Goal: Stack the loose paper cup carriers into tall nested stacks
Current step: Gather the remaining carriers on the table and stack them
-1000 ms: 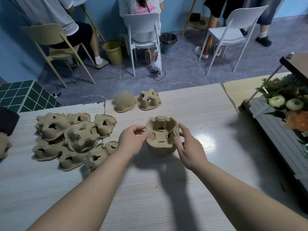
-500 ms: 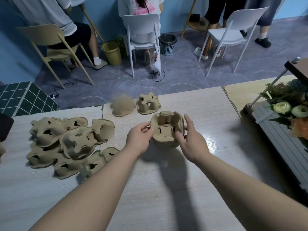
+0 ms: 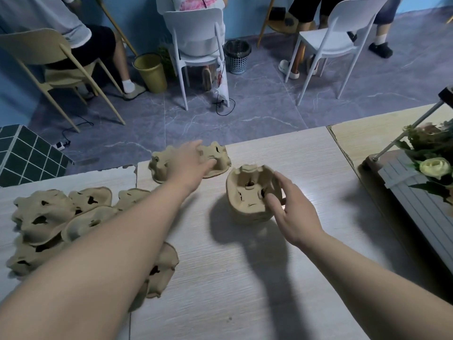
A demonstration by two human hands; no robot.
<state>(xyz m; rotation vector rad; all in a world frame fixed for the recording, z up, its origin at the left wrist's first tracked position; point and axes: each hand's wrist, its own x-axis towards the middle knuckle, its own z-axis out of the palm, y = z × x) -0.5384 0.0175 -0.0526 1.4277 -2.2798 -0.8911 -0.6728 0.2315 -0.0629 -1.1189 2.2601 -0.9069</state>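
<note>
Both hands work over a pale wooden desk point(image 3: 245, 278): the left hand point(image 3: 188, 163) reaches forward, fingers extended onto two loose paper cup carriers point(image 3: 220, 158) at the far edge, while the right hand point(image 3: 291, 204), fingers relaxed and spread, touches the near side of a nested carrier stack point(image 3: 247, 192) just left of it. More loose carriers point(image 3: 49, 217) lie heaped under the left forearm.

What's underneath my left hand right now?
Two cup carriers lie side by side at the far table edge. Your left hand reaches over them, fingers on the right one. The strip between them is covered, so whether they touch cannot be seen.
</note>
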